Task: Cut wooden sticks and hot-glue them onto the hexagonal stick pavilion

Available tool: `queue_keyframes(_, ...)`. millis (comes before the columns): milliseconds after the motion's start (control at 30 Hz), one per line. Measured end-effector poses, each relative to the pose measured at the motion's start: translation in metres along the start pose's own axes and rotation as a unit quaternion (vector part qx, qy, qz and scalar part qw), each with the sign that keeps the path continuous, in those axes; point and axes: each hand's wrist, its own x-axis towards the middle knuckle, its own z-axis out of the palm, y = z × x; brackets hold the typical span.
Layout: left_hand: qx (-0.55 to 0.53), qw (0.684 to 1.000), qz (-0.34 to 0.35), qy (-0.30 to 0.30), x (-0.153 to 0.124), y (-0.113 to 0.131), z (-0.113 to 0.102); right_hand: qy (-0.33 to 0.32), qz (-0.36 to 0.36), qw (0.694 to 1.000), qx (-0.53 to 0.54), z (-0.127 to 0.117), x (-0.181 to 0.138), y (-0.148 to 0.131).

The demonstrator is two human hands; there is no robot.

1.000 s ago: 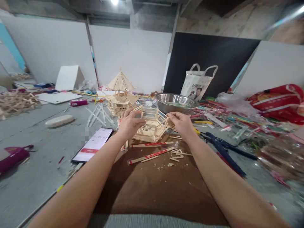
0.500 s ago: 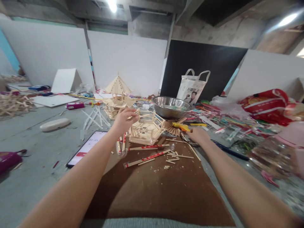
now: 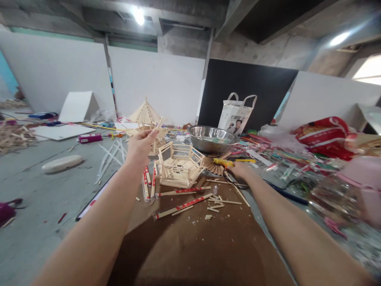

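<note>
My left hand is raised beside the stick frame, its thumb and fingers pinched on a short wooden stick that points up and to the right. Just right of it stands a many-sided open frame built of thin wooden sticks. My right hand is closed around the yellow glue gun, low at the right of the frame; its fingers are partly hidden. Under the gun lies a fan-like piece of brown slats. Behind my left hand, a stick pavilion with a pointed roof is partly covered.
Red-banded packs of chopsticks and cut stick pieces lie on a brown board. A steel bowl stands behind the frame. At left are a phone and a white oval case; clutter and a pink-lidded jar fill the right.
My left hand has moved left and up, away from the frame, and the stick in it now shows. My right hand stays on the glue gun. The view has shifted slightly.
</note>
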Motion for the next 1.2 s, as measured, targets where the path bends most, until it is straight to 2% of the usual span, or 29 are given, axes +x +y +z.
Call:
queue_keyframes(233, -0.028, 0.998, -0.053, 0.020, -0.005, 0.007, 0.000, -0.009, 0.045, 0.995, 0.086, -0.008, 0.015, -0.002)
queue_keyframes(400, -0.044, 0.994, -0.100, 0.030, -0.002, 0.013, -0.002, 0.001, 0.066, 0.976, 0.206, -0.033, -0.014, 0.004)
queue_keyframes(533, -0.052, 0.991, -0.123, 0.027, 0.008, 0.007, -0.007, 0.012, -0.004, 0.932, 0.361, -0.060, -0.058, 0.003)
queue_keyframes(633, -0.056, 0.988, -0.141, 0.020, 0.012, 0.004, -0.008, 0.002, -0.005, 0.838, 0.546, -0.077, -0.089, -0.015)
queue_keyframes(700, -0.061, 0.986, -0.154, 0.012, 0.012, 0.004, -0.008, -0.050, -0.024, 0.808, 0.586, -0.084, -0.105, -0.033)
queue_keyframes(733, -0.065, 0.985, -0.159, 0.006, 0.012, 0.004, -0.008, -0.073, -0.037, 0.806, 0.587, -0.086, -0.111, -0.042)
queue_keyframes(800, -0.076, 0.983, -0.167, -0.012, 0.012, 0.004, -0.009, -0.092, -0.072, 0.825, 0.553, -0.088, -0.120, -0.061)
queue_keyframes(867, -0.085, 0.981, -0.174, -0.029, 0.013, 0.005, -0.010, -0.101, -0.115, 0.850, 0.505, -0.085, -0.124, -0.078)
queue_keyframes(933, -0.096, 0.977, -0.185, -0.033, 0.014, 0.005, -0.011, -0.092, -0.161, 0.857, 0.480, -0.078, -0.125, -0.093)
queue_keyframes(1033, -0.133, 0.968, -0.212, -0.027, 0.013, 0.005, -0.010, -0.064, -0.198, 0.849, 0.485, -0.068, -0.125, -0.113)
queue_keyframes(1200, -0.147, 0.948, -0.281, -0.015, 0.006, 0.003, 0.001, 0.005, -0.184, 0.821, 0.541, -0.063, -0.130, -0.127)
